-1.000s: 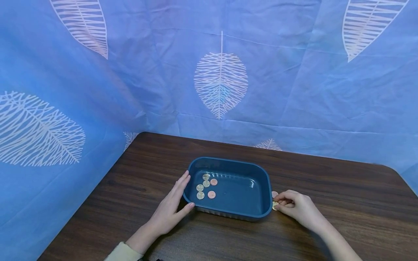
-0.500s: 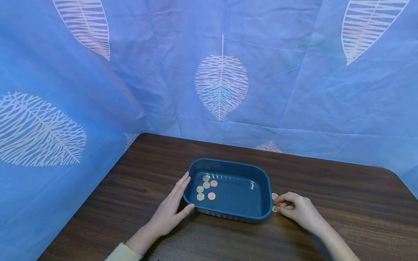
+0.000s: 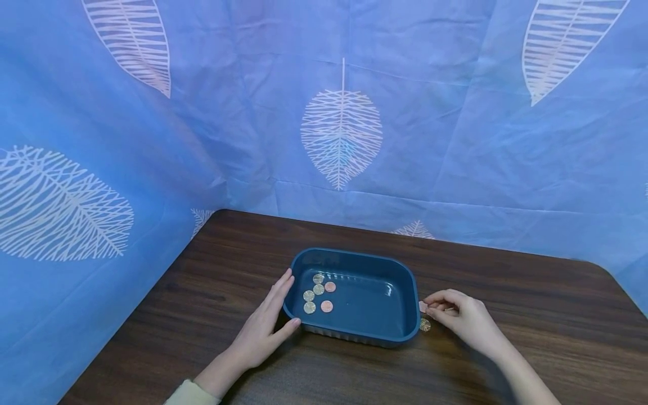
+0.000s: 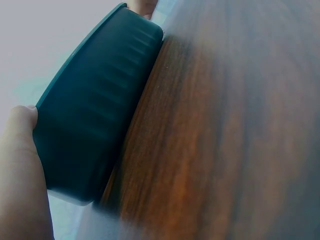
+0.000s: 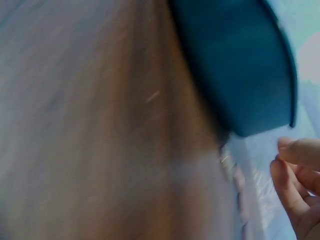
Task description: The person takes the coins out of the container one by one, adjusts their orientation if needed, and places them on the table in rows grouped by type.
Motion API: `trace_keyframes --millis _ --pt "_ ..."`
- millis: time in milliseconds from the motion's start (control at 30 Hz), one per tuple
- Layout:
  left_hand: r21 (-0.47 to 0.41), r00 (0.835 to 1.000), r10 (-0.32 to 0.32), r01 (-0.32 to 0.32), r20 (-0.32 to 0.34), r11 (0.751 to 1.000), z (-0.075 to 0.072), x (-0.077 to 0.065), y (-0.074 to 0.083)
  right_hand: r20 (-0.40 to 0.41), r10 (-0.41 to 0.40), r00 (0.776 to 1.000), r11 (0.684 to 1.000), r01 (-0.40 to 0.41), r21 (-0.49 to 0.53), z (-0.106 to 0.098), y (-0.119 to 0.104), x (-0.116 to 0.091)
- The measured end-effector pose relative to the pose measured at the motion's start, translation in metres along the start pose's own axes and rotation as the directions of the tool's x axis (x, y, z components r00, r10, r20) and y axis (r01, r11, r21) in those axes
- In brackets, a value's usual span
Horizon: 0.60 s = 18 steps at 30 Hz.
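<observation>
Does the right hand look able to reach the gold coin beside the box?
Probably yes: the gold coin lies close to the right hand and nothing seems to cover it, though the box is right beside it.

Head view high, wrists close, tray (image 3: 374, 315) shared

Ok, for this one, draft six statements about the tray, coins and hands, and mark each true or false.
1. The left hand touches the blue tray. True.
2. Six coins show inside the tray. True.
3. They lie at the tray's right end. False: they lie toward its left end.
4. Most of them are copper-coloured. False: four are gold-coloured, two copper-coloured.
5. A gold-coloured coin lies outside the tray. True.
6. The right hand is inside the tray. False: it is beside the right end.
</observation>
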<state>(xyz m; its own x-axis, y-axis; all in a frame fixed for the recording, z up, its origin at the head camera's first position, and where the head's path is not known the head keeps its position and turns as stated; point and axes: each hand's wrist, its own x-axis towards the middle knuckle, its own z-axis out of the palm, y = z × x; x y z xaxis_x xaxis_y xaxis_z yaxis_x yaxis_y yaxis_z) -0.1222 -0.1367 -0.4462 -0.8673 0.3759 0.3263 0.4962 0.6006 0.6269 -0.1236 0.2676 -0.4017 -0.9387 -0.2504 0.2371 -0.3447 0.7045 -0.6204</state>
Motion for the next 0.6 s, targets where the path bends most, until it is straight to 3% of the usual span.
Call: trace_keyframes --millis 100,200,367,600 --pt "0.006 1.0 -0.002 0.002 0.0 1.0 0.001 0.0 -0.001 -0.059 -0.011 0.998 1.0 0.013 0.024 0.0 -0.013 0.008" --pt "0.007 1.0 -0.006 0.006 0.0 1.0 0.001 -0.001 -0.001 -0.052 -0.027 0.998 0.993 0.032 0.113 0.002 -0.029 0.019" --pt "0.005 1.0 -0.01 0.01 0.001 1.0 0.001 0.0 -0.001 0.019 -0.102 0.995 0.96 0.093 0.266 0.019 -0.057 0.044" --pt "0.006 1.0 -0.019 0.018 0.004 1.0 0.001 0.001 -0.001 0.156 -0.19 0.969 0.943 0.135 0.305 0.055 -0.096 0.081"
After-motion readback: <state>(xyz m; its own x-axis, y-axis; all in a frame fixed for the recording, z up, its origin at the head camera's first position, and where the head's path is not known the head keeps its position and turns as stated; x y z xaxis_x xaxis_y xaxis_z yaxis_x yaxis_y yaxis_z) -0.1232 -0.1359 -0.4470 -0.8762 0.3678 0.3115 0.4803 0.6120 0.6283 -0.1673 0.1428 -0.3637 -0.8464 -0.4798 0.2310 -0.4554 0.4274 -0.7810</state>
